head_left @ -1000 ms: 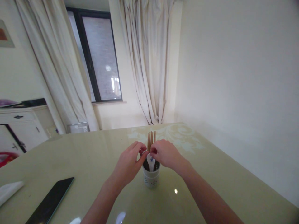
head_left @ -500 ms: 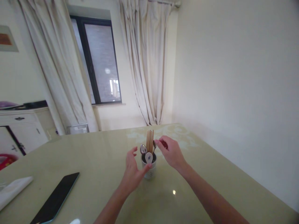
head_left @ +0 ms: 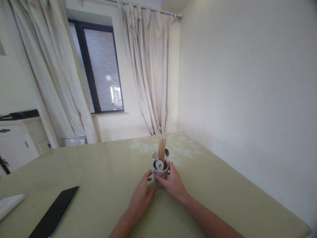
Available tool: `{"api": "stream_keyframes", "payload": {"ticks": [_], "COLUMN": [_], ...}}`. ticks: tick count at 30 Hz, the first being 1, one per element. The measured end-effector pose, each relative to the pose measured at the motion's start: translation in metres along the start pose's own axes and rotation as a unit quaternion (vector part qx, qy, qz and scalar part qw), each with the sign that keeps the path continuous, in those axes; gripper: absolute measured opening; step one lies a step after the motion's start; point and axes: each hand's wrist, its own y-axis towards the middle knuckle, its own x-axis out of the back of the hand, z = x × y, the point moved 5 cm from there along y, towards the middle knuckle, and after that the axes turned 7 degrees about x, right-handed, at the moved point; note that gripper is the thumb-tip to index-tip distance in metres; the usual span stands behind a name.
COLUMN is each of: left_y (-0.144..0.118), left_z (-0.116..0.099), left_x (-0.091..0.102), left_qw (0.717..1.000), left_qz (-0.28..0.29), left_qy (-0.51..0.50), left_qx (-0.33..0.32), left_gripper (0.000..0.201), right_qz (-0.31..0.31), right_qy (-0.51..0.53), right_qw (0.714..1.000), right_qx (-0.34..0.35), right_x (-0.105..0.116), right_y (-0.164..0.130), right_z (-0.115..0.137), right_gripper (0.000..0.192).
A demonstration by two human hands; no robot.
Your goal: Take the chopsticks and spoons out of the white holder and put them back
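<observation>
A small grey utensil cup (head_left: 160, 173) stands upright on the table. Wooden chopsticks (head_left: 162, 147) rise from its back. A metal spoon (head_left: 155, 156) leans at the left, a darker-looking spoon (head_left: 166, 152) at the right, and a white ceramic spoon (head_left: 159, 165) with a blue mark faces me at the front. My right hand (head_left: 174, 183) is wrapped around the cup's right side, thumb across its front. On the left, my left hand (head_left: 142, 193) curves beside the cup, thumb and fingers apart; whether its fingertips touch the wall I cannot tell.
The glossy pale green table (head_left: 104, 178) reaches toward the window and a bare wall (head_left: 242, 99) on the right. A dark flat tablet-like object (head_left: 55, 213) lies at the left front, with a white item (head_left: 11, 205) beyond it at the edge of view.
My right hand has left the spoon at the cup's right and come down around the cup. My left hand has shifted lower beside it. The view has turned slightly right.
</observation>
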Motion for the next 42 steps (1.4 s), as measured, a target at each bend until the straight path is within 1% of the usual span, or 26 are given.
{"api": "stream_keyframes", "payload": {"ticks": [4,8,10,12,15,17,18,20,21,22,23,24,25,26,27,28,29,30,31,32,33,34,37,42], "left_y": [-0.005,-0.006,-0.005,-0.005,-0.005,-0.005,-0.005,-0.006,-0.006,-0.007,-0.007,-0.007,-0.007,-0.008,-0.008,-0.009,-0.010,-0.011,-0.013,-0.015,-0.017,-0.018,-0.018,-0.016], "left_z": [-0.001,-0.003,-0.003,-0.003,-0.003,-0.002,-0.001,-0.001,-0.002,-0.003,-0.003,-0.004,-0.005,-0.005,-0.005,-0.004,-0.003,-0.001,0.002,0.006,0.012,0.018,0.031,0.033], "left_x": [-0.001,0.004,0.006,0.008,0.009,0.009,0.009,0.010,0.010,0.011,0.011,0.010,0.008,0.005,0.001,-0.004,-0.011,-0.017,-0.023,-0.027,-0.031,-0.033,-0.036,-0.042], "left_qw": [0.999,0.999,0.999,0.999,0.999,0.999,0.998,0.998,0.998,0.998,0.998,0.998,0.997,0.996,0.994,0.991,0.986,0.978,0.969,0.959,0.951,0.946,0.945,0.942], "left_qz": [0.001,-0.011,-0.015,-0.016,-0.019,-0.018,-0.017,-0.019,-0.020,-0.022,-0.021,-0.017,-0.012,-0.005,0.004,0.012,0.022,0.029,0.035,0.040,0.041,0.042,0.044,0.068], "left_qy": [0.035,0.042,0.042,0.042,0.046,0.050,0.051,0.053,0.052,0.051,0.053,0.058,0.070,0.086,0.105,0.124,0.141,0.154,0.164,0.172,0.180,0.187,0.202,0.239], "left_qx": [-0.006,-0.014,-0.014,-0.014,-0.017,-0.013,-0.010,-0.007,-0.007,-0.007,-0.004,-0.001,-0.001,-0.006,-0.020,-0.046,-0.086,-0.134,-0.182,-0.220,-0.246,-0.260,-0.254,-0.225], "left_gripper": [0.057,0.048,0.044,0.040,0.038,0.038,0.038,0.038,0.037,0.036,0.034,0.031,0.028,0.027,0.029,0.032,0.034,0.032,0.028,0.023,0.019,0.017,0.019,0.014], "right_qz": [-0.076,-0.149,-0.175,-0.194,-0.207,-0.207,-0.216,-0.263,-0.294,-0.320,-0.332,-0.324,-0.296,-0.245,-0.172,-0.082,0.020,0.118,0.207,0.272,0.311,0.330,0.319,0.337], "right_qy": [-0.069,-0.167,-0.186,-0.191,-0.192,-0.192,-0.198,-0.220,-0.231,-0.238,-0.236,-0.225,-0.210,-0.191,-0.171,-0.148,-0.124,-0.100,-0.076,-0.053,-0.032,-0.017,0.007,0.000], "right_qw": [0.995,0.974,0.965,0.960,0.956,0.956,0.951,0.932,0.921,0.912,0.912,0.919,0.931,0.947,0.964,0.976,0.979,0.970,0.954,0.939,0.928,0.924,0.931,0.927], "right_qx": [-0.017,-0.044,-0.061,-0.071,-0.077,-0.084,-0.096,-0.115,-0.112,-0.092,-0.054,-0.007,0.040,0.081,0.110,0.136,0.163,0.187,0.201,0.205,0.200,0.192,0.177,0.164], "right_x": [0.033,0.078,0.097,0.110,0.117,0.115,0.113,0.112,0.110,0.107,0.102,0.093,0.083,0.069,0.054,0.036,0.017,-0.001,-0.016,-0.028,-0.036,-0.040,-0.043,-0.039], "right_y": [0.012,0.024,0.028,0.029,0.029,0.029,0.028,0.024,0.021,0.018,0.015,0.011,0.007,0.003,-0.002,-0.007,-0.014,-0.022,-0.030,-0.037,-0.042,-0.044,-0.043,-0.044], "right_z": [-0.028,-0.056,-0.067,-0.076,-0.083,-0.082,-0.080,-0.070,-0.063,-0.053,-0.043,-0.033,-0.024,-0.016,-0.010,-0.004,0.001,0.007,0.011,0.014,0.016,0.016,0.013,0.008], "right_gripper": [0.058,0.060,0.061,0.064,0.071,0.076,0.082,0.096,0.101,0.101,0.096,0.086,0.078,0.071,0.064,0.061,0.063,0.065,0.066,0.068,0.069,0.071,0.074,0.076]}}
